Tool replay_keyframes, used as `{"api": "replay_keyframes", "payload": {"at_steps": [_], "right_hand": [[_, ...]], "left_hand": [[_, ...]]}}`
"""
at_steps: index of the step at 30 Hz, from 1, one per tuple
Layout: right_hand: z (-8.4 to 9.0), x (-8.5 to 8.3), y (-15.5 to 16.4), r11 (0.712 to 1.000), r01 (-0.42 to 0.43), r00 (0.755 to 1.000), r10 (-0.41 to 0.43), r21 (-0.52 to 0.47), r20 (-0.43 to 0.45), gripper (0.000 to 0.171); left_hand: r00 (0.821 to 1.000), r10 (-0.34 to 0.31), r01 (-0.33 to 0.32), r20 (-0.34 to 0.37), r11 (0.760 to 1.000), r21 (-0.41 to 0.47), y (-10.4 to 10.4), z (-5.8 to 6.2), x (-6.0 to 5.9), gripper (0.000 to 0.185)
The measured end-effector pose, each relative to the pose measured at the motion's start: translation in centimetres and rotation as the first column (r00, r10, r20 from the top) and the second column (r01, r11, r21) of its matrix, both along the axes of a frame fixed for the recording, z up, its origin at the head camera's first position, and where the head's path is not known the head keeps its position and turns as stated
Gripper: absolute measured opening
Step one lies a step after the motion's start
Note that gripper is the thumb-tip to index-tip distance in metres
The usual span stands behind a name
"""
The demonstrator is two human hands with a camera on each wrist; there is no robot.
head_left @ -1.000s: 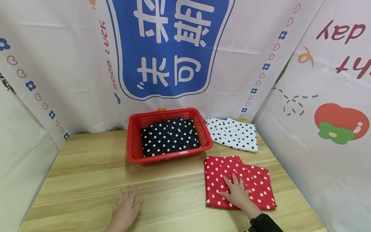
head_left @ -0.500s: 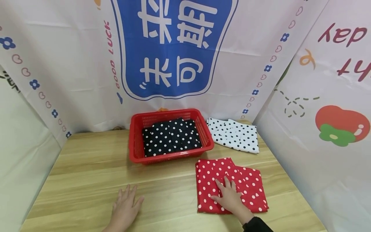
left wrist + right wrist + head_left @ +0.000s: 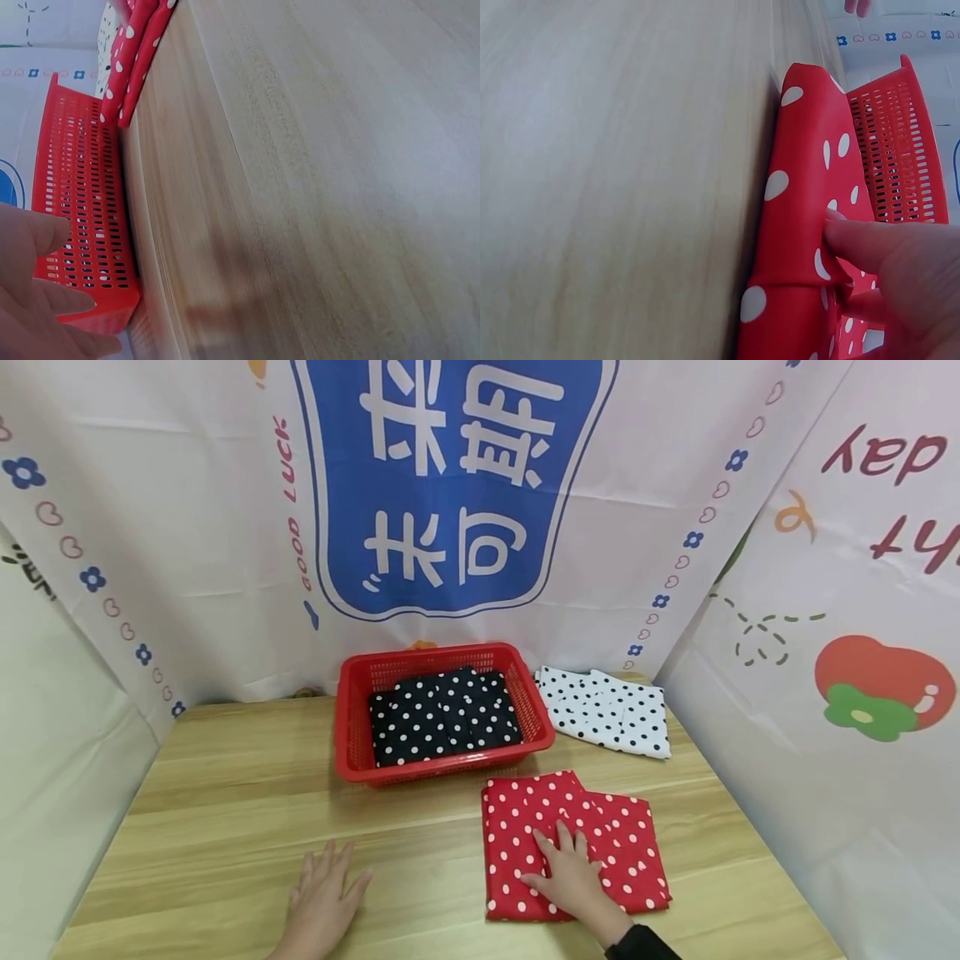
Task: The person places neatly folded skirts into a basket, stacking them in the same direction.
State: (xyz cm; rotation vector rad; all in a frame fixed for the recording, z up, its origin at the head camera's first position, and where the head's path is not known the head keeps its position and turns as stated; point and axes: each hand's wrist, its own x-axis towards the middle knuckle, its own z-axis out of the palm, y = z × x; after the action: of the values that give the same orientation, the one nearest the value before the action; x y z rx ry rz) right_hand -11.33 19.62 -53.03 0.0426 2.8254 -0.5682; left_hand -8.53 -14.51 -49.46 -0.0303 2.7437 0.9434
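Observation:
A folded red cloth with white dots point(image 3: 570, 839) lies on the wooden table point(image 3: 225, 810), just in front of the red basket point(image 3: 352, 760). My right hand point(image 3: 566, 877) presses flat on the cloth with straight, spread fingers; the right wrist view shows the fingers point(image 3: 877, 247) on the red cloth point(image 3: 802, 225). My left hand point(image 3: 322, 897) rests flat on the bare table at the near left, holding nothing. The left wrist view shows its fingers point(image 3: 30, 247) beside the red basket point(image 3: 90, 217).
The basket holds a folded black cloth with white dots point(image 3: 442, 714). A folded white cloth with black dots point(image 3: 611, 718) lies at the back right. Printed fabric walls point(image 3: 825, 610) enclose the table at the back and on both sides.
My right hand has slid the red cloth leftward across the table, toward the middle. The left hand has stayed where it was.

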Motion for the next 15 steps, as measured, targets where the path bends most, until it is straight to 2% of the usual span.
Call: {"api": "replay_keyframes", "payload": {"at_steps": [6, 15], "right_hand": [[-0.1, -0.1, -1.4, 1.000, -0.012, 1.000, 0.012, -0.001, 0.014, 0.079], [-0.2, 0.3, -4.6, 0.995, -0.097, 0.995, 0.097, -0.011, -0.016, 0.076]], "left_hand": [[1.000, -0.003, 0.003, 0.004, 1.000, -0.009, -0.2, -0.2, 0.0, 0.063], [1.000, -0.007, 0.007, 0.009, 1.000, -0.005, -0.1, -0.6, -0.1, 0.063]]}}
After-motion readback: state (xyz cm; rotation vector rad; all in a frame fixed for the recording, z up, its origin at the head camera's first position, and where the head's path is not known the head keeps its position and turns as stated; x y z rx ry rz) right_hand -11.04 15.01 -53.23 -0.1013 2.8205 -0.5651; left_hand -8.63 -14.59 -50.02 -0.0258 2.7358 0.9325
